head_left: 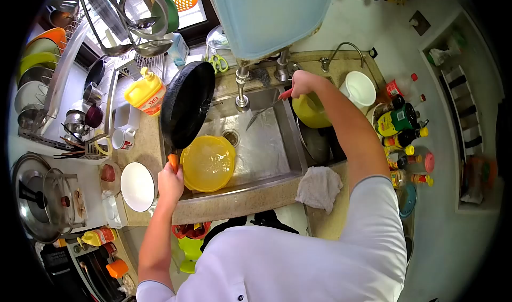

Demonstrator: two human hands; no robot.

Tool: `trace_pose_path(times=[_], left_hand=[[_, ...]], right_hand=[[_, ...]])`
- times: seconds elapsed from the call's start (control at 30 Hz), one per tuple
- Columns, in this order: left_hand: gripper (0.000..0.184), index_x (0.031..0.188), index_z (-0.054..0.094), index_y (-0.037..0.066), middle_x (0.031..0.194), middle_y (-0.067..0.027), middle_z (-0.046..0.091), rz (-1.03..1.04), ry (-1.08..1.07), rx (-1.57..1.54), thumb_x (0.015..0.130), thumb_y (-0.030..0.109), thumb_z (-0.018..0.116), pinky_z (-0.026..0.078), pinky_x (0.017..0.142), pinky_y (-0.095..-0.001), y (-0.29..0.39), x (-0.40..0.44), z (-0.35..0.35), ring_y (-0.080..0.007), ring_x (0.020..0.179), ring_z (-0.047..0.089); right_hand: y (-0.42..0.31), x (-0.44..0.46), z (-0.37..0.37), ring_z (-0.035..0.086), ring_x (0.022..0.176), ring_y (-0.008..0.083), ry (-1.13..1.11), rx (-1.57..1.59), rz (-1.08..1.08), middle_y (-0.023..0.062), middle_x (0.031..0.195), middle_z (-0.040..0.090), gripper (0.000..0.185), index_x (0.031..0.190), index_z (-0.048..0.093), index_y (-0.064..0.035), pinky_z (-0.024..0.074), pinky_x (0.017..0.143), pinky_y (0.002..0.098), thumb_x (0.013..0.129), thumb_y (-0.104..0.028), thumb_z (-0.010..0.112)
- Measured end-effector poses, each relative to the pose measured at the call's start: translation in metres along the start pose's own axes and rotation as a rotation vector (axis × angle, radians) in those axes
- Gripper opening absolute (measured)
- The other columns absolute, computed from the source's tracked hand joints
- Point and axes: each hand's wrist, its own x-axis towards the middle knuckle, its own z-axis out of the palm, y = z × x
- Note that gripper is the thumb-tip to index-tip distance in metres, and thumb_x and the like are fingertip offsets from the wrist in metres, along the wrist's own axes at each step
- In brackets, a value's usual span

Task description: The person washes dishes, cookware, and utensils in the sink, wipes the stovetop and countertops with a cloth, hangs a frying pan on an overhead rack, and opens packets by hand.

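My left hand is wrapped round the orange handle of a black frying pan, which is tilted up on edge over the left side of the steel sink. Under the pan sits a yellow basin with water in it. Over the right side of the sink, my right hand is closed on the red handle of a spatula, its metal blade pointing down and left. A yellow-green container stands in the right-hand sink compartment, just below my right hand.
The faucet rises at the sink's back edge. A white bowl and a yellow bottle stand left. To the right are a white tub, a crumpled cloth and several bottles. Ladles hang at upper left.
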Motion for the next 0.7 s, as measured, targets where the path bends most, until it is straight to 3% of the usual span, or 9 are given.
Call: trace_pose_path(times=[0.07, 0.27, 0.33, 0.4, 0.47, 0.53, 0.7], left_hand=[[0.023, 0.085, 0.061, -0.003, 0.071, -0.0271, 0.064, -0.031, 0.016, -0.005, 0.091, 0.018, 0.066, 0.05, 0.061, -0.0497, -0.001, -0.004, -0.004, -0.0461, 0.07, 0.064], [0.022, 0.087, 0.062, -0.003, 0.071, -0.0267, 0.064, -0.097, 0.052, -0.044, 0.091, 0.018, 0.065, 0.05, 0.061, -0.0472, 0.006, -0.012, -0.021, -0.0447, 0.068, 0.065], [0.02, 0.088, 0.062, -0.004, 0.068, -0.0257, 0.063, -0.092, 0.061, -0.065, 0.091, 0.016, 0.065, 0.049, 0.059, -0.0469, 0.009, -0.013, -0.023, -0.0449, 0.066, 0.064], [0.02, 0.088, 0.062, -0.003, 0.068, -0.0255, 0.063, -0.082, 0.066, -0.054, 0.091, 0.016, 0.065, 0.049, 0.059, -0.0472, 0.005, -0.012, -0.02, -0.045, 0.066, 0.064], [0.02, 0.088, 0.062, -0.003, 0.068, -0.0253, 0.063, -0.066, 0.068, -0.051, 0.091, 0.016, 0.065, 0.049, 0.058, -0.0475, 0.004, -0.011, -0.018, -0.0451, 0.065, 0.063], [0.02, 0.087, 0.061, -0.003, 0.068, -0.0254, 0.063, -0.043, 0.087, -0.052, 0.092, 0.016, 0.064, 0.049, 0.058, -0.0484, 0.004, -0.011, -0.016, -0.0452, 0.065, 0.063], [0.023, 0.084, 0.058, -0.002, 0.067, -0.0257, 0.062, 0.043, 0.11, -0.045, 0.092, 0.018, 0.065, 0.049, 0.058, -0.0506, -0.003, -0.01, -0.012, -0.0463, 0.065, 0.063]], right_hand=[[0.018, 0.029, -0.006, 0.067, 0.075, 0.0312, 0.083, 0.053, -0.044, 0.0222, 0.083, 0.069, 0.032, 0.082, 0.072, 0.0054, 0.0496, 0.059, 0.0395, 0.062, -0.02, 0.072], [0.042, 0.043, -0.028, 0.068, 0.078, 0.0311, 0.087, 0.031, -0.036, 0.0204, 0.085, 0.071, 0.036, 0.083, 0.072, 0.0068, 0.0509, 0.064, 0.041, 0.062, -0.021, 0.076], [0.05, 0.042, -0.029, 0.065, 0.068, 0.0288, 0.145, 0.023, -0.003, 0.0187, 0.072, 0.066, 0.032, 0.079, 0.071, 0.0035, 0.0492, 0.061, 0.039, 0.062, -0.023, 0.075], [0.049, 0.037, -0.025, 0.065, 0.069, 0.0301, 0.149, 0.039, -0.043, 0.0195, 0.072, 0.067, 0.03, 0.079, 0.072, 0.0031, 0.0498, 0.062, 0.0397, 0.062, -0.022, 0.074], [0.043, 0.017, -0.018, 0.066, 0.07, 0.0315, 0.158, 0.05, -0.073, 0.0204, 0.073, 0.067, 0.029, 0.079, 0.072, 0.0027, 0.0503, 0.063, 0.0405, 0.062, -0.021, 0.074], [0.017, -0.028, -0.014, 0.068, 0.082, 0.0358, 0.226, 0.07, -0.051, 0.0238, 0.086, 0.07, 0.025, 0.083, 0.071, 0.0037, 0.0527, 0.07, 0.0433, 0.067, -0.016, 0.071], [-0.009, -0.114, 0.018, 0.065, 0.08, 0.0392, 0.404, 0.024, -0.116, 0.0228, 0.082, 0.067, 0.02, 0.078, 0.07, 0.003, 0.0521, 0.072, 0.0461, 0.067, -0.014, 0.069]])
